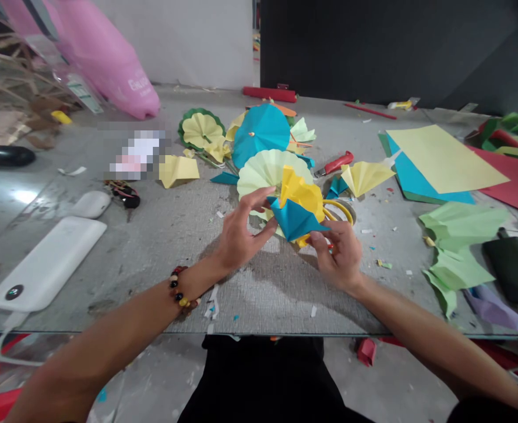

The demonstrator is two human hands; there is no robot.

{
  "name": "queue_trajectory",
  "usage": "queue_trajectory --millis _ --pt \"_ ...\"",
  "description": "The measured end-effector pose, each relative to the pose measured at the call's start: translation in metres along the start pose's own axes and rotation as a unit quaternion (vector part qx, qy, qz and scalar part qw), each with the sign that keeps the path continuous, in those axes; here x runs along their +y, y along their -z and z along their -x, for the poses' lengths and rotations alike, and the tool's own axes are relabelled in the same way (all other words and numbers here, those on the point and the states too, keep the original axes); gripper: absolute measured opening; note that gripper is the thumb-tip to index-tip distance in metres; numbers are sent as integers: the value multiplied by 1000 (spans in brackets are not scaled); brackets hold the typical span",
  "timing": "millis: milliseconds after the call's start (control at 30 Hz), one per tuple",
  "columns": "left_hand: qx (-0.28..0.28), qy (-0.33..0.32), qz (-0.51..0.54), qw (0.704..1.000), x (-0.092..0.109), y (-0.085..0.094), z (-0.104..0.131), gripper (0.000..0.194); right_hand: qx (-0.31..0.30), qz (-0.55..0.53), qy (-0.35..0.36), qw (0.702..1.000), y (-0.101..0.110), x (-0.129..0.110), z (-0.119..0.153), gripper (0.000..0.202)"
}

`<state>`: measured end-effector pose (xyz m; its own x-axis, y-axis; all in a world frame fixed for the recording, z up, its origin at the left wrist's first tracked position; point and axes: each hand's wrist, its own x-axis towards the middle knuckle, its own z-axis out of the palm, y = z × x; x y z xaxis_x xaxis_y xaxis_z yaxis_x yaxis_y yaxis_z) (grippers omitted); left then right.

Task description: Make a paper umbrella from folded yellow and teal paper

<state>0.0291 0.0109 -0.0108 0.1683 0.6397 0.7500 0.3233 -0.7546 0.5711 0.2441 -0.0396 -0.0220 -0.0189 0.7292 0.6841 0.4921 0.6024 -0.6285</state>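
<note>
A folded blue paper piece (294,218) is held between both hands above the grey table. My left hand (243,232) pinches its upper left corner between thumb and fingers. At its right tip, my right hand (338,252) grips the paper with thumb and bent fingers. Just behind it lies a pleated yellow paper piece (305,192), partly covered by the blue one. Farther back are a pale green pleated round (259,170) and a blue pleated round (267,132). Yellow scissor handles (340,208) show beyond my right hand.
A red cutter (336,163) lies behind the right hand. Coloured sheets (446,158) and crumpled green paper (461,235) are at right. At left are a white power bank (47,264), keys (129,197) and a pink bottle (109,64). The table's front edge (259,333) is near.
</note>
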Motion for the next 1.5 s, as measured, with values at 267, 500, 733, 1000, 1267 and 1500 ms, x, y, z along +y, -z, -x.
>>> queue_trajectory --millis 267,500,733,1000,1267,1500 --pt "-20 -156 -77 985 11 9 -2 42 -14 26 45 999 3 -12 -10 17" --pt "-89 -159 27 983 8 12 0 27 -32 -8 34 999 3 -7 -5 23" --pt "-61 -136 18 989 15 10 -2 17 -34 -54 31 997 2 -3 0 27" --pt "-25 -150 -72 986 13 7 3 13 -20 -137 45 989 0 -1 0 37" --pt "-1 -200 -38 979 11 10 5 15 -101 21 190 976 8 -15 -16 82" --pt "-53 -250 -65 965 29 12 -2 8 -123 88 140 979 11 -10 -17 58"
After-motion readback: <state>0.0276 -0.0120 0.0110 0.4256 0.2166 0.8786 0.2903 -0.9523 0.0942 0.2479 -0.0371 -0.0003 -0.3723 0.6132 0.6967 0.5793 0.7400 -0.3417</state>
